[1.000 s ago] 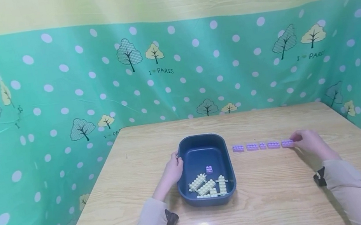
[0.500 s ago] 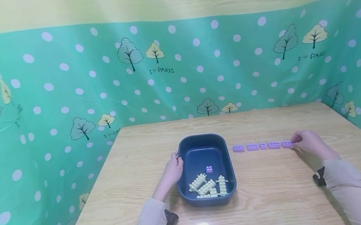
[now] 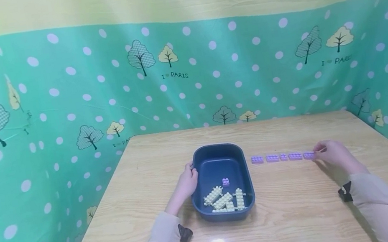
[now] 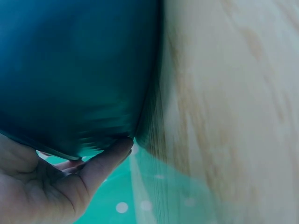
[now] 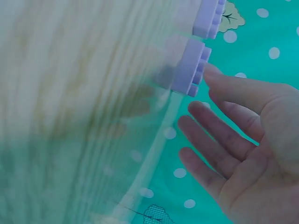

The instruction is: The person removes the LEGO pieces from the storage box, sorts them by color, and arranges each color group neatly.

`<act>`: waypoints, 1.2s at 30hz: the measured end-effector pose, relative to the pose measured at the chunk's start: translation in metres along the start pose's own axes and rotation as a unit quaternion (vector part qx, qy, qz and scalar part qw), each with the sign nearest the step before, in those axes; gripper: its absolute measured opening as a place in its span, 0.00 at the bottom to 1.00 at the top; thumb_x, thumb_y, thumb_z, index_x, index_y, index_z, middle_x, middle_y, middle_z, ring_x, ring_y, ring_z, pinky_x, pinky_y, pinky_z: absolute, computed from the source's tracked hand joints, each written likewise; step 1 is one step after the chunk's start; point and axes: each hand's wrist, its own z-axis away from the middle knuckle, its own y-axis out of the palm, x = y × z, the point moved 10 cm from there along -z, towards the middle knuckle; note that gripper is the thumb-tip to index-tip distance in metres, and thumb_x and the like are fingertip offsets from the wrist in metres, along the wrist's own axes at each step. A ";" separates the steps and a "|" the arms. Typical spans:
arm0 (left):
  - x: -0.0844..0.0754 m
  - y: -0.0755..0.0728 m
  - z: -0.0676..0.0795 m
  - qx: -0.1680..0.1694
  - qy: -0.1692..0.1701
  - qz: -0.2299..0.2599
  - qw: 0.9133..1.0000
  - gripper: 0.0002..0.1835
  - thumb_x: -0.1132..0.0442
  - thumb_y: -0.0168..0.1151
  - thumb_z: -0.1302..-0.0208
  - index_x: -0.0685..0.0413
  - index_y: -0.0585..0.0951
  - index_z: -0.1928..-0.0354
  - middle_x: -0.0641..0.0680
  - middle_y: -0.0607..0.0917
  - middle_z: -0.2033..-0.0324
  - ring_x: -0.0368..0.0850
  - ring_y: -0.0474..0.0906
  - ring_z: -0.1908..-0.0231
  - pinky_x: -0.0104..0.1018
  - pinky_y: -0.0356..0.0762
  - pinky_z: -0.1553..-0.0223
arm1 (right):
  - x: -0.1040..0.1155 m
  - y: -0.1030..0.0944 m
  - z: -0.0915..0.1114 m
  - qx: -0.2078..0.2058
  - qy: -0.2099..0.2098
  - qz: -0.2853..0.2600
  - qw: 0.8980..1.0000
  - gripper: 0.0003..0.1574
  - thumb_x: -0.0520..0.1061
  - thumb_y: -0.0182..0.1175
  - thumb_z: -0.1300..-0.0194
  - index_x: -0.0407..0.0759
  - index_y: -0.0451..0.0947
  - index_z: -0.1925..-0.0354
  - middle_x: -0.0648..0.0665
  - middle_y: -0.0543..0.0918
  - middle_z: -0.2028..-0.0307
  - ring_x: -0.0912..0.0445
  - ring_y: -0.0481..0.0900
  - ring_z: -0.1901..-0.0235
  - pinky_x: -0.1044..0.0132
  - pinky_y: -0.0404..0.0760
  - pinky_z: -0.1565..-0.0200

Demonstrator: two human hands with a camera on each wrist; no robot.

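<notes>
My left hand [image 3: 187,180] grips the left rim of a dark blue plastic tray [image 3: 209,216]. In the left wrist view its thumb [image 4: 110,161] lies against the tray's outer wall. Within the tray lie a small purple toy brick [image 3: 225,181] and several cream toy bricks [image 3: 222,200]. Over on the right, my right hand [image 3: 334,154] touches the end purple brick [image 3: 309,155] of a row on the table. The right wrist view shows the thumb tip at that brick's studs [image 5: 202,70], with the other fingers loosely extended below.
More purple bricks [image 3: 272,158] continue the row leftward toward the tray, with small gaps between some. The wooden table [image 3: 289,216] ends at a green dotted curtain [image 3: 247,70] behind and at both sides.
The head view has shifted very slightly. Both hands, the tray and the row of bricks stay in place.
</notes>
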 end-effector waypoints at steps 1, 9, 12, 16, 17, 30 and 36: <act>0.000 0.000 0.000 -0.001 0.001 0.000 1.000 0.23 0.64 0.38 0.29 0.70 0.61 0.36 0.73 0.74 0.45 0.66 0.73 0.44 0.55 0.74 0.46 | 0.001 -0.001 0.000 -0.003 -0.001 -0.002 1.000 0.21 0.45 0.59 0.38 0.29 0.75 0.54 0.25 0.78 0.55 0.33 0.75 0.54 0.41 0.75 0.56; 0.000 -0.001 0.000 -0.003 0.006 -0.003 1.000 0.23 0.64 0.38 0.29 0.71 0.61 0.36 0.73 0.74 0.45 0.66 0.73 0.45 0.54 0.75 0.46 | 0.034 -0.010 0.003 -0.031 -0.050 -0.015 0.998 0.29 0.49 0.54 0.32 0.29 0.68 0.41 0.25 0.75 0.48 0.32 0.72 0.48 0.37 0.71 0.49; 0.002 -0.002 -0.001 -0.004 0.002 0.001 1.000 0.23 0.64 0.38 0.29 0.70 0.61 0.36 0.73 0.74 0.45 0.66 0.73 0.45 0.54 0.74 0.45 | 0.050 -0.012 0.003 -0.042 -0.078 -0.016 0.996 0.29 0.49 0.54 0.32 0.30 0.69 0.42 0.25 0.77 0.50 0.31 0.72 0.48 0.37 0.71 0.49; 0.001 -0.003 -0.001 -0.005 0.002 0.000 1.000 0.23 0.64 0.38 0.29 0.70 0.61 0.36 0.73 0.74 0.45 0.66 0.73 0.45 0.55 0.74 0.46 | 0.067 -0.013 0.000 -0.059 -0.102 -0.013 0.993 0.26 0.48 0.55 0.33 0.30 0.71 0.44 0.26 0.78 0.51 0.31 0.73 0.49 0.36 0.69 0.47; 0.001 -0.003 -0.001 -0.005 0.003 -0.001 1.000 0.23 0.64 0.38 0.29 0.70 0.61 0.36 0.73 0.74 0.45 0.66 0.73 0.45 0.55 0.74 0.46 | 0.071 -0.014 0.000 -0.063 -0.108 -0.011 0.992 0.26 0.48 0.56 0.33 0.30 0.71 0.45 0.27 0.79 0.52 0.31 0.73 0.49 0.36 0.69 0.47; 0.001 -0.002 0.000 -0.003 0.002 0.000 1.000 0.23 0.63 0.38 0.29 0.69 0.61 0.36 0.73 0.74 0.45 0.66 0.72 0.44 0.55 0.74 0.45 | 0.123 -0.001 -0.002 -0.065 -0.163 -0.007 0.984 0.26 0.51 0.57 0.34 0.32 0.74 0.46 0.31 0.80 0.52 0.34 0.76 0.50 0.37 0.70 0.45; -0.002 -0.001 0.001 0.000 0.002 -0.001 1.000 0.23 0.63 0.38 0.29 0.69 0.61 0.36 0.72 0.74 0.44 0.66 0.73 0.45 0.54 0.74 0.46 | 0.153 0.007 -0.003 -0.074 -0.189 -0.005 0.979 0.24 0.50 0.58 0.35 0.35 0.76 0.48 0.33 0.82 0.53 0.37 0.77 0.50 0.41 0.75 0.49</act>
